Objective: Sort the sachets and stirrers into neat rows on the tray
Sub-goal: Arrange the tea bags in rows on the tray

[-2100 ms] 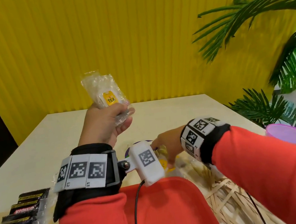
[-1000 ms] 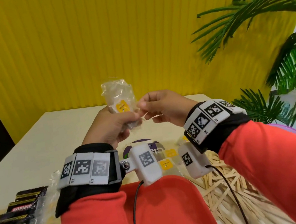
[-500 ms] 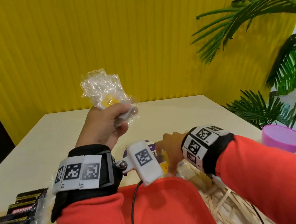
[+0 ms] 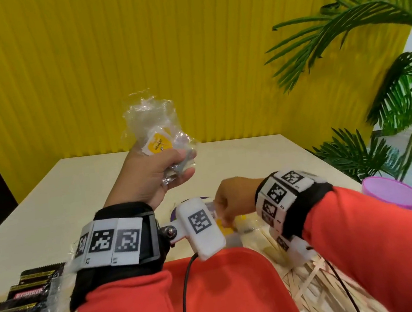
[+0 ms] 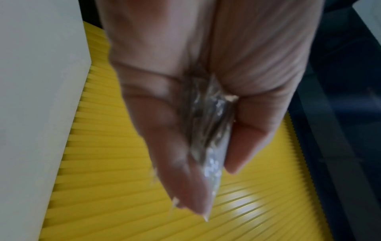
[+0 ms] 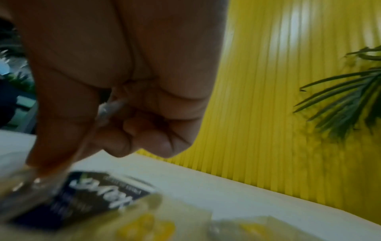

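2 hands apart again, right hand (image 4: 227, 200) still low, left hand (image 4: 149, 175) still raised

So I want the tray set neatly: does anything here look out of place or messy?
Yes. The wooden stirrers lie in a loose crisscross heap on the table right of the red tray, not in rows. The left hand holds a crumpled bunch of clear tea sachets in the air.

Looks like a café or office pantry corner: ribbed yellow wall panel (image 4: 134, 60), cream table (image 4: 37, 217), potted palm (image 4: 382, 54), coffee sachets (image 4: 16, 311), wooden stirrers (image 4: 313, 285).
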{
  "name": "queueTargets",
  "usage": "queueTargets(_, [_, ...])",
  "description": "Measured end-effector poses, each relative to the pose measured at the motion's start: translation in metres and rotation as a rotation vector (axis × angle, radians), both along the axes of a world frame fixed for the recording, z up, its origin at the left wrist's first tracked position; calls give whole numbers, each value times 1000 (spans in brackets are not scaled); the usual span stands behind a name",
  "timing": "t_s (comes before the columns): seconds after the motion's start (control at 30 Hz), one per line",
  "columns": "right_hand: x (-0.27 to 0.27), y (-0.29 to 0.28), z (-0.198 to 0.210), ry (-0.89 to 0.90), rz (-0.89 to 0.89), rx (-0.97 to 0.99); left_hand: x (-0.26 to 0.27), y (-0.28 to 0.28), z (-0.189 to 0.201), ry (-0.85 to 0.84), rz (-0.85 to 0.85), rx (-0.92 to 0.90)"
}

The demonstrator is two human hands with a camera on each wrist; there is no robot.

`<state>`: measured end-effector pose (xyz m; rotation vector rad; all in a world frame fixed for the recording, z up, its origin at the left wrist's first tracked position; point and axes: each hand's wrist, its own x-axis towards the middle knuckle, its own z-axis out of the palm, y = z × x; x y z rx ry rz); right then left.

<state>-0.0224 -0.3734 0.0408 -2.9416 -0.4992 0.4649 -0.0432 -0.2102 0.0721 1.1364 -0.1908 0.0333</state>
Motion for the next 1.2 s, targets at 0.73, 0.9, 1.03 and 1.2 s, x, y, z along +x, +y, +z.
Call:
queueTargets(0.73, [-7, 10, 59, -167, -66, 964, 5, -9, -11, -56, -218, 389])
queueTargets(0.9, [4, 1, 47, -157, -225, 773, 12, -8, -14, 19, -10, 292])
queueTargets(1.03, [11, -11, 29, -52, -225, 18, 9, -5, -9, 1, 29, 260])
queueTargets(1.2, [32, -22, -9, 108, -170, -462, 6, -6, -4, 6, 4, 266])
